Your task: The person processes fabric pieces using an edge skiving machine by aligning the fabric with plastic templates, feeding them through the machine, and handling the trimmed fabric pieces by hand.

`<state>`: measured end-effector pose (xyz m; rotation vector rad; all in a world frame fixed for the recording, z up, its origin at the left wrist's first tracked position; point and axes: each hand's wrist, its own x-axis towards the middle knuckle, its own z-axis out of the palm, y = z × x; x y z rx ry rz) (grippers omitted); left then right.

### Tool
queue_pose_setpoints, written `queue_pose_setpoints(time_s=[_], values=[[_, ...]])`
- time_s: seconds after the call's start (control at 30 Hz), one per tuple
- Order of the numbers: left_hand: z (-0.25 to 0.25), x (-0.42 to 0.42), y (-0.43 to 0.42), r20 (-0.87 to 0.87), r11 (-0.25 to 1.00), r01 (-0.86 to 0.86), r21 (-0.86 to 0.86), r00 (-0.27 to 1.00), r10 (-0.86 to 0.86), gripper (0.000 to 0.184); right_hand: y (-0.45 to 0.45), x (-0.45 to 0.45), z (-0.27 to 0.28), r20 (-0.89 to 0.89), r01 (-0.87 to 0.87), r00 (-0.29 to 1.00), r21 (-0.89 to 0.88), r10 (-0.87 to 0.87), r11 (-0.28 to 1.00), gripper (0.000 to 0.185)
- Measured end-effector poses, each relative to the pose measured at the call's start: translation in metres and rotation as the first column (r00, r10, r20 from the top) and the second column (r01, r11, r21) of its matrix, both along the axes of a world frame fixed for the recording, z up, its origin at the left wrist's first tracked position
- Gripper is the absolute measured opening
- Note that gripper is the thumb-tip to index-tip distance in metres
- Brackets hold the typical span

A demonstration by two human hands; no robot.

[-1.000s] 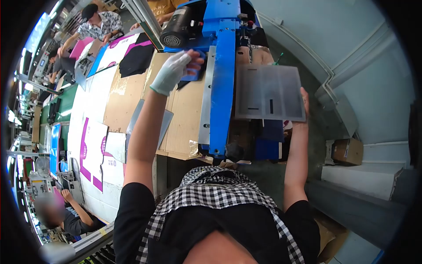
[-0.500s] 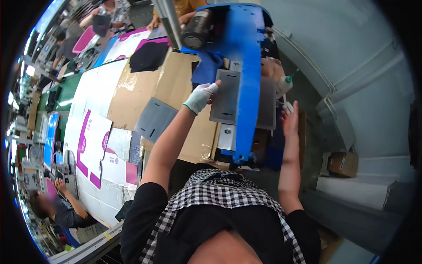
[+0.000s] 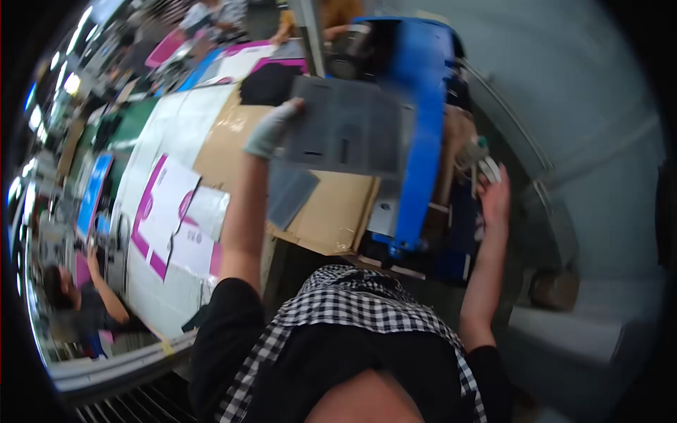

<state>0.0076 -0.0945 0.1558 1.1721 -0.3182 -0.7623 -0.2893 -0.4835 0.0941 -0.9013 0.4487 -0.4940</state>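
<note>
My left hand [image 3: 275, 128], in a pale glove with bare fingertips, grips the left edge of a grey translucent slotted sheet [image 3: 345, 127]. The sheet is held over the cardboard, left of the blue machine arm [image 3: 425, 134]. A second grey sheet [image 3: 290, 194] lies partly beneath it on the cardboard [image 3: 338, 222]. To the right of the machine, my right hand [image 3: 493, 189] has its fingers round a small white object [image 3: 489, 169], too blurred to name. A bottle with a green cap [image 3: 472, 150] stands just beside that hand.
Black sheets [image 3: 271, 84] lie at the back of the cardboard. White and magenta printed pieces [image 3: 166, 204] are on the long table at left. A metal post [image 3: 308, 35] rises near the motor [image 3: 350, 53]. Co-workers are at the back and at far left [image 3: 99, 299].
The slotted sheet has passed from right of the machine arm to its left, now in my left hand. My right hand has let go of it and holds a small white object. The view has shifted.
</note>
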Motion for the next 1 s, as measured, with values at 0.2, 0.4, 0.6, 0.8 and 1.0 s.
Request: queue_pose_setpoints(time_s=[0.2,0.4,0.6,0.8,1.0], values=[[0.057,-0.039,-0.098,-0.080,0.976,0.094,-0.195,0.990,-0.112,0.046,0.041,0.005,0.075,0.257,-0.400,0.878,-0.067,0.403,0.914,0.044],[0.088,-0.106,-0.198,-0.021,0.923,0.338,-0.185,0.938,-0.347,0.045,0.012,-0.030,0.103,0.470,-0.146,0.876,0.047,0.108,0.988,0.053],[0.074,-0.092,-0.208,0.394,0.970,0.206,0.127,0.888,-0.239,0.054,-0.048,-0.056,0.069,0.473,-0.115,0.880,0.141,0.035,0.983,0.053],[0.013,-0.051,-0.151,0.042,0.982,0.109,0.151,0.992,-0.117,0.045,-0.040,-0.037,0.000,0.242,0.013,0.967,0.273,-0.082,0.962,0.050],[-0.035,-0.035,-0.119,-0.037,0.991,0.073,0.116,0.997,-0.069,0.030,-0.016,0.000,-0.055,0.145,0.051,0.987,0.142,-0.072,0.989,0.053]])
